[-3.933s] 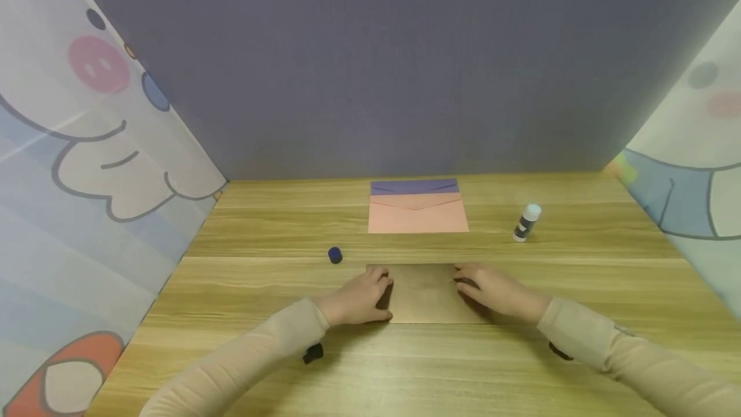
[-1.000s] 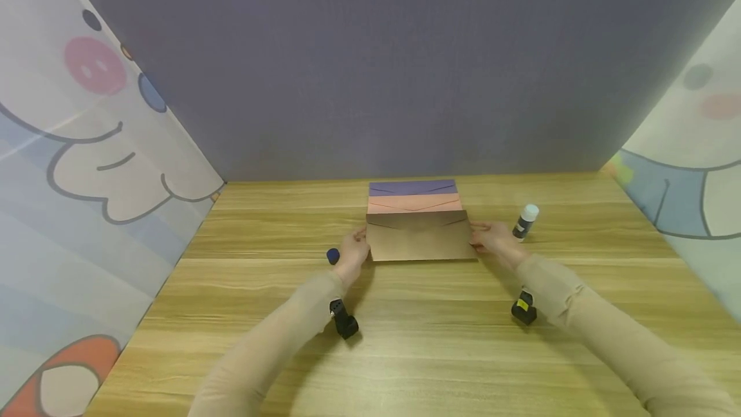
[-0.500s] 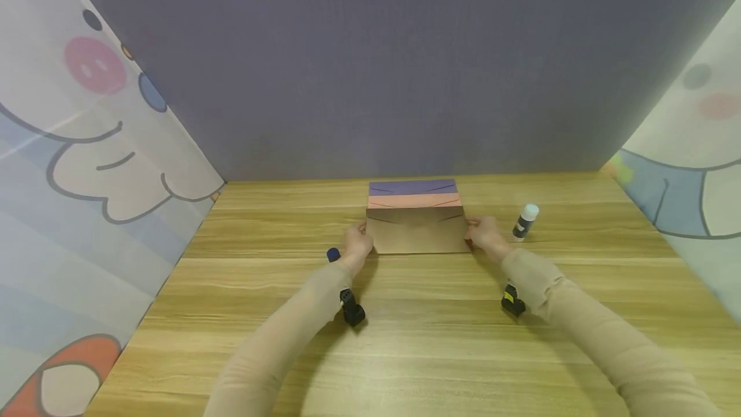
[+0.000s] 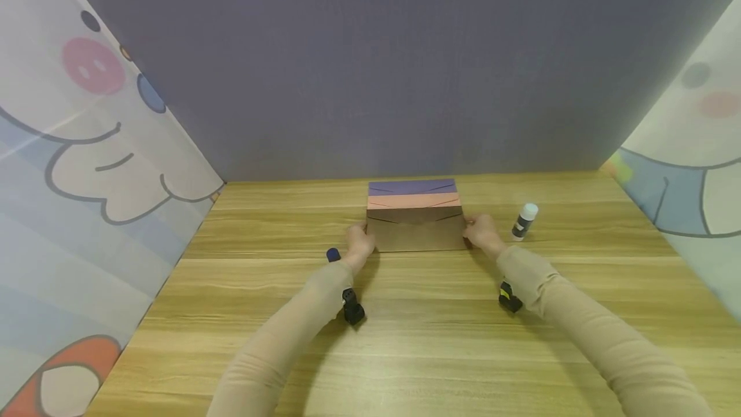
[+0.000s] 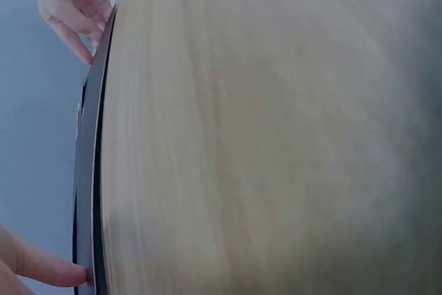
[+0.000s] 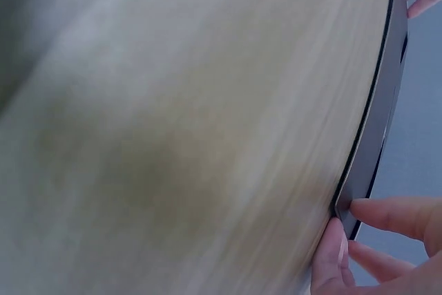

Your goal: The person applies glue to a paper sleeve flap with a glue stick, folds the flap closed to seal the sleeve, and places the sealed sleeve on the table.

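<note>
A brown envelope (image 4: 415, 234) with its flap side up lies over the lower part of a pink envelope (image 4: 413, 200). A purple envelope (image 4: 411, 186) shows as a strip behind the pink one. My left hand (image 4: 360, 240) holds the brown envelope by its left edge; in the left wrist view one finger (image 5: 50, 267) lies on it and the rest of that hand is mostly out of frame. My right hand (image 4: 482, 233) pinches the right edge, thumb (image 6: 330, 257) and forefinger at the near corner in the right wrist view.
A glue stick (image 4: 524, 221) with a pale cap stands right of my right hand. Beside my left wrist sits a small dark blue cap (image 4: 332, 255), partly covered. A grey panel (image 4: 405, 69) closes off the table's (image 4: 428, 333) back edge, and cartoon-printed sheets line both sides.
The brown envelope has gone from the table near me up onto the pink envelope, carried by both hands. In the last second it slid slightly farther back and its near edge came lower.
</note>
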Available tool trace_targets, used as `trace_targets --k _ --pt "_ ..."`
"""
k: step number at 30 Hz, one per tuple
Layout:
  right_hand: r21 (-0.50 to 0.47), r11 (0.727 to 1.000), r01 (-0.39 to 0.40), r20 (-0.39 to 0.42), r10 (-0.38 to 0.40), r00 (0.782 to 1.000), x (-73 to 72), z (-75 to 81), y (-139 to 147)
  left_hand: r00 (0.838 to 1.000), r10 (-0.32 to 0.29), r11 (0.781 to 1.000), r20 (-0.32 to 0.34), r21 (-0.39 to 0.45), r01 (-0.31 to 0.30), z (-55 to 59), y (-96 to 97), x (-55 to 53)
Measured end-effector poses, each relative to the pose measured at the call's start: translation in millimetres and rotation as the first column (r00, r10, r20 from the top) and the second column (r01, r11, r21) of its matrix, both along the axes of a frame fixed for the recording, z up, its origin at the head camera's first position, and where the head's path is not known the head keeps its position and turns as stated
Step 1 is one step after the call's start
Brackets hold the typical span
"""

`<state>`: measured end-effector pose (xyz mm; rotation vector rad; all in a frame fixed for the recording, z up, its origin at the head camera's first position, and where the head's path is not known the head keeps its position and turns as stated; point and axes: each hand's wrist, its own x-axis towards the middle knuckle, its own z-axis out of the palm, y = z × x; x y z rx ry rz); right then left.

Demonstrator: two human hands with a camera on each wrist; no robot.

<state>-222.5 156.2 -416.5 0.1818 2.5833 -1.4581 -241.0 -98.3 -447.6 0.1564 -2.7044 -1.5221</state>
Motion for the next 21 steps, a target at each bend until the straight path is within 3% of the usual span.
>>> trace_targets --k 2,3,6,12,21 --pt "0.012 1.000 -0.001 -0.003 0.001 1.000 -0.8 -0.7 0.2 1.000 -0.013 0.999 0.004 -0.031 0.013 6.2 0.4 5.5" --pt "0.024 1.000 -0.006 -0.012 0.006 1.000 -1.1 -1.3 0.5 0.998 -0.011 0.998 0.061 -0.058 0.014 16.2 2.5 10.8" --pt "0.059 0.998 -0.018 -0.040 0.020 0.999 -1.2 -2.9 0.5 0.996 -0.023 0.995 0.082 -0.090 0.031 20.2 3.6 14.9" --pt "0.157 0.986 -0.055 -0.087 0.069 0.994 5.2 0.0 -1.5 0.997 -0.027 0.995 0.079 -0.093 0.034 21.7 3.4 18.7" --pt "0.160 0.982 -0.097 -0.182 0.126 0.975 23.0 6.7 2.9 0.999 -0.039 0.991 0.033 -0.130 0.043 25.3 3.5 27.4"
